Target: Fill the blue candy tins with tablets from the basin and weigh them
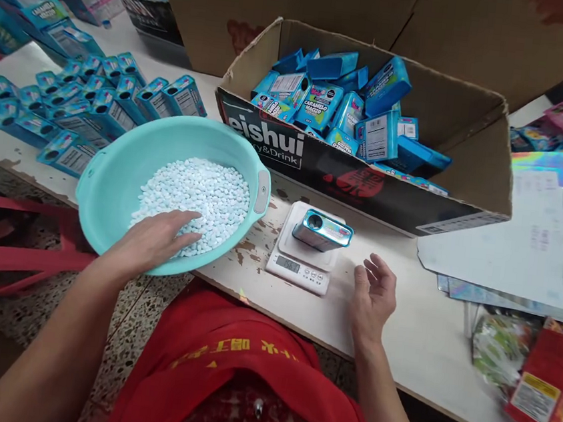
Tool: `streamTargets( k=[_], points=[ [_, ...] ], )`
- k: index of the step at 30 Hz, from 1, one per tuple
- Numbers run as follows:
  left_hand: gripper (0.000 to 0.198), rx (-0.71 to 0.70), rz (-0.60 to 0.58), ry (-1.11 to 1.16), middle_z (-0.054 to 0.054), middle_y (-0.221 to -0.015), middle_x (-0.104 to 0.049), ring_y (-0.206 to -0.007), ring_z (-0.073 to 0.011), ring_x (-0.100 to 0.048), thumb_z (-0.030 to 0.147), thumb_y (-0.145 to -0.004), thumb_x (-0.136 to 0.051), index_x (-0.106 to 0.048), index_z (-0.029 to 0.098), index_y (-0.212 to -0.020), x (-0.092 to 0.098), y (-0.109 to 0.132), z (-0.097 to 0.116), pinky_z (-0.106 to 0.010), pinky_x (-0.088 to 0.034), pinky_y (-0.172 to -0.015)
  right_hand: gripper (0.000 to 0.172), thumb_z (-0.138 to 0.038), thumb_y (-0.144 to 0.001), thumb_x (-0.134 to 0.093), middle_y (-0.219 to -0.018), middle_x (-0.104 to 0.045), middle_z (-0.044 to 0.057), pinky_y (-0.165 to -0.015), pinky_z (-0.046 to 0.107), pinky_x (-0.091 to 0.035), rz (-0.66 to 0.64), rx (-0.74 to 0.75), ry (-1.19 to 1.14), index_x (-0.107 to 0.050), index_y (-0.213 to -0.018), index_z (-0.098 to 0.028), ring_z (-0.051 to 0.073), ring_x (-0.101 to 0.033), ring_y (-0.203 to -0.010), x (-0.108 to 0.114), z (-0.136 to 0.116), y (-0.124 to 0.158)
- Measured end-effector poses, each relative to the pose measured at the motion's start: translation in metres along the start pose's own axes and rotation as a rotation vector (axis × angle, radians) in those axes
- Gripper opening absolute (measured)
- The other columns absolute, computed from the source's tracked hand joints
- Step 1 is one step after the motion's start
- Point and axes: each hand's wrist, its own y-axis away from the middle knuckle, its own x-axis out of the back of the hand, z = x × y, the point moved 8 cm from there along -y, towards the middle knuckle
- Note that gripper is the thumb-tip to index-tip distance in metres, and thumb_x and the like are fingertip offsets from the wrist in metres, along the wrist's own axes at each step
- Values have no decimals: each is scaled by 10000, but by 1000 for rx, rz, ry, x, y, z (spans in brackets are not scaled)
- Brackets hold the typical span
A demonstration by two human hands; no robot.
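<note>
My left hand (158, 238) rests at the near side of a turquoise basin (108, 179), its thumb and fingers apart and touching small pale candies (203, 189). To the right of the basin a white kitchen scale (285, 242) bears one blue candy tin (320, 232) with a dark round opening in its top. Digits show on the scale's display, too blurred to read surely. Beside the scale, on its right, my right hand (374, 294) hovers over the table edge with loosely curled, parted fingers and nothing in it.
Behind the scale stands a cardboard box (388, 199) with many blue candy packs. More blue tins (92, 100) crowd the table's left. Plastic sheets (509, 248) and a red packet (539, 386) lie at the right. A red stool (9, 263) is below the table edge.
</note>
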Motion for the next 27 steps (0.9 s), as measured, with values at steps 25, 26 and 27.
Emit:
streamTargets(
  k=[25, 26, 27],
  points=[
    [470, -1, -102, -69, -118, -1218, -585, -1124, -340, -516, 495, -822, -503, -583, 209, -1185, -2, -3, 11, -392, -443, -800, 691, -404, -706, -765, -1281, -536, 123, -924, 424, -462, -120, 72, -189, -466, -1299, -215, 254, -532, -1152, -37, -32, -13],
    [464, -5, -116, -58, -120, -1195, -597, -1106, -333, -530, 490, -834, -493, -582, 207, -1190, -3, -3, 11, -395, -445, -815, 722, -398, -685, -778, -1284, -538, 116, -937, 425, -452, -152, 92, -174, -458, -1308, -220, 258, -524, -1162, -44, -36, -16],
    [458, -4, -109, -43, -120, -1183, -606, -1091, -327, -543, 481, -850, -477, -579, 205, -1200, -3, -3, 10, -397, -446, -827, 688, -396, -681, -776, -1244, -567, 103, -935, 420, -449, -189, 106, -147, -489, -1279, -216, 257, -539, -1134, -52, -40, -19]
  ],
)
